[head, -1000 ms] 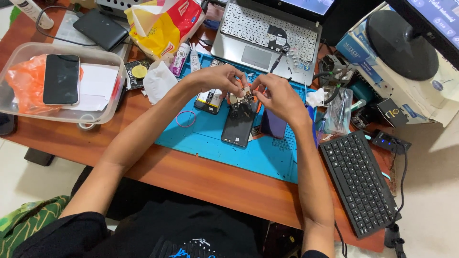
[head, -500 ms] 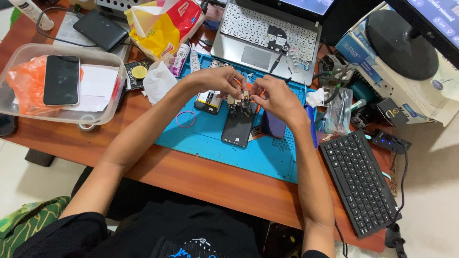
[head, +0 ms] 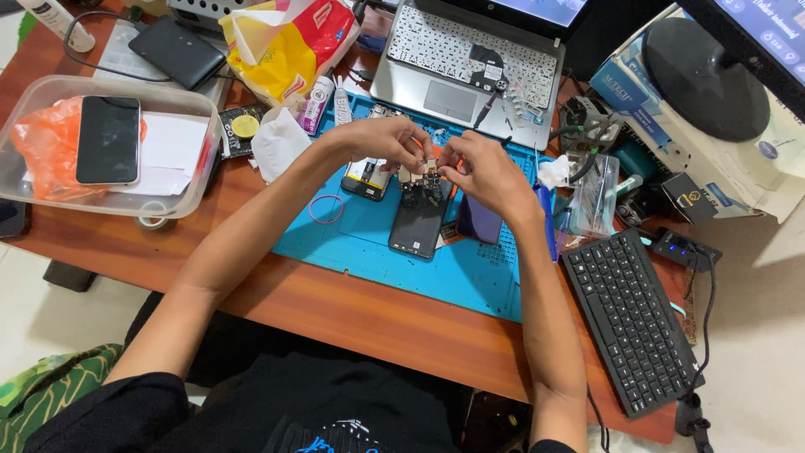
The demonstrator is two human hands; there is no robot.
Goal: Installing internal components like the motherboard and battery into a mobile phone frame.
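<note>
Both my hands meet over a blue repair mat point(head: 470, 277). My left hand point(head: 381, 141) and my right hand point(head: 486, 172) pinch a small circuit board part point(head: 422, 176) between their fingertips, just above a dark phone point(head: 417, 226) that lies face down on the mat. An opened phone body with a yellow-labelled battery point(head: 365, 178) lies under my left hand. A second dark phone piece point(head: 478, 220) sits below my right hand. A thin orange tool shows beside my right fingers; which hand grips it is unclear.
A clear plastic tub point(head: 180, 180) with a phone point(head: 109, 138) and orange bag stands at left. A dismantled laptop point(head: 470, 59), a yellow-red snack bag point(head: 281, 46), a black keyboard point(head: 633, 319), a monitor base point(head: 704, 80) and small tools crowd the wooden desk point(head: 335, 306).
My hands stay together over the mat with only slight finger shifts on the small board. Nothing else has visibly moved.
</note>
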